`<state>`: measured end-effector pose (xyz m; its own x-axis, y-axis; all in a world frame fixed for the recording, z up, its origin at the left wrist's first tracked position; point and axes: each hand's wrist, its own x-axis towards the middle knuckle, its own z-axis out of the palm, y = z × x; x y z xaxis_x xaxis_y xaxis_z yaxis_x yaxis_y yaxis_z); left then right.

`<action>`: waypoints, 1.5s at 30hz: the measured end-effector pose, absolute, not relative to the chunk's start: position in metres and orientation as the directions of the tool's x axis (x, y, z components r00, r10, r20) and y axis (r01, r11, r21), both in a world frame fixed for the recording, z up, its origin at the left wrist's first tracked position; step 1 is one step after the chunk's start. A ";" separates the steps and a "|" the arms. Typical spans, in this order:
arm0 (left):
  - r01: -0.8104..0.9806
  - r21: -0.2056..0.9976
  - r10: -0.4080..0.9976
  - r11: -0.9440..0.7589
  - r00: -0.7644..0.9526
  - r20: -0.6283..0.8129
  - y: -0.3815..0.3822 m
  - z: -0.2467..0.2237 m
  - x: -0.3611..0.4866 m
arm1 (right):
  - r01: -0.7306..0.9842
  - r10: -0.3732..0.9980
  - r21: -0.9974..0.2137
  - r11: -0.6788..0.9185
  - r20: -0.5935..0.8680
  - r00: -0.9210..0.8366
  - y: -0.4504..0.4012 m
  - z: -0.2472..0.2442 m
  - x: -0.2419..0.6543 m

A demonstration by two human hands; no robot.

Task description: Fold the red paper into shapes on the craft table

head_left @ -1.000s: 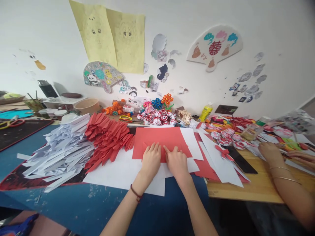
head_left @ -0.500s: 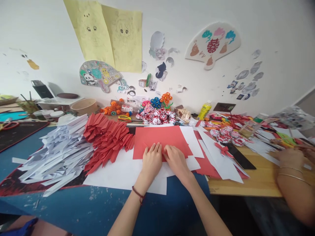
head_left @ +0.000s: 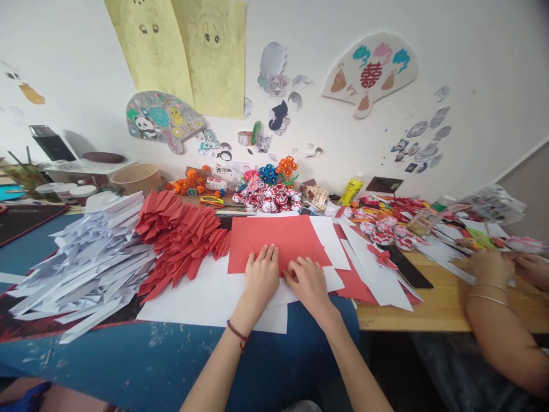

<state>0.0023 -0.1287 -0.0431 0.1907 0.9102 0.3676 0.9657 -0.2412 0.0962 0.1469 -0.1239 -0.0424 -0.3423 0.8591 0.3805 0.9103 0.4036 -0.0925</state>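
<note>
A red sheet of paper (head_left: 270, 232) lies over white paper sheets (head_left: 189, 303) in front of me. My left hand (head_left: 262, 274) rests flat on the sheet's lower part, its fingers stretched out and close together. Beside it, my right hand (head_left: 309, 284) lies at the sheet's lower edge, fingers bent with their tips on the red paper, thumb a little apart from the index finger. Whatever is under either palm is hidden. Left of the sheet is a heap of folded red paper pieces (head_left: 184, 240), next to a heap of folded white paper pieces (head_left: 98, 257).
At the right a co-worker's hand (head_left: 491, 266) works over a wooden table (head_left: 398, 317). Red-and-white paper flowers (head_left: 270, 200), a yellow bottle (head_left: 352, 190) and a round wooden container (head_left: 136, 178) stand along the wall. A red bow (head_left: 381, 256) lies on white strips.
My right hand has shifted slightly right and down, away from my left hand, and its fingers are a bit more spread. My left hand remains on the red sheet. The view has tilted slightly.
</note>
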 end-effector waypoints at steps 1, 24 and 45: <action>0.965 0.106 0.914 -0.240 0.188 0.360 -0.128 -0.044 0.002 | 0.912 0.859 -0.092 0.399 0.385 -0.337 -0.124 -0.043 0.149; 0.952 0.170 0.919 -0.255 0.184 0.348 -0.129 -0.048 0.000 | 0.934 0.895 -0.212 0.289 0.407 -0.184 -0.124 -0.052 0.224; 0.907 0.098 0.844 -0.409 0.335 0.419 -0.139 -0.037 0.002 | 0.772 0.881 -0.578 0.265 0.471 0.051 -0.140 -0.069 0.236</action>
<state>0.0019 -0.1389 -0.0372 0.3354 0.8438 0.4190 0.9072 -0.4092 0.0977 0.2363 -0.1398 -0.0688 0.0506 0.8806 0.4712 0.7716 0.2651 -0.5783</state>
